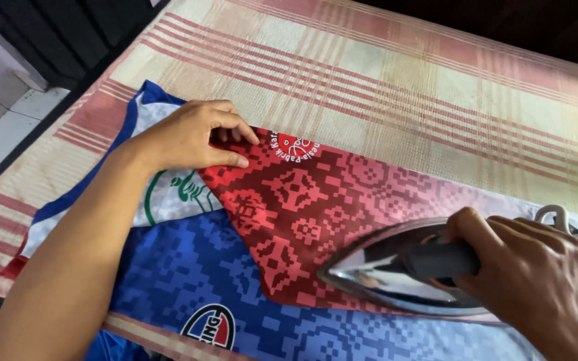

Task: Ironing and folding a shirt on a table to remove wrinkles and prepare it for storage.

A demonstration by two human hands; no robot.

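Ironing in full swing here. Left hand [192, 137] pinning down the pointed tip of the red patterned sleeve [302, 214], fingers curled and pressing rather than gripping. Just below and left of that sleeve, blue and white jersey [195, 267] spread flat over a plaid cloth [382, 87] on the surface. Right of the sleeve's middle, shiny iron [396, 271] sitting on the fabric, nose aimed back at the pinned tip. Right hand [530, 274] wrapped tight round the grey handle. Next move probably calls for a steady glide toward the tip, cloth kept taut, clear of those pinning fingers.
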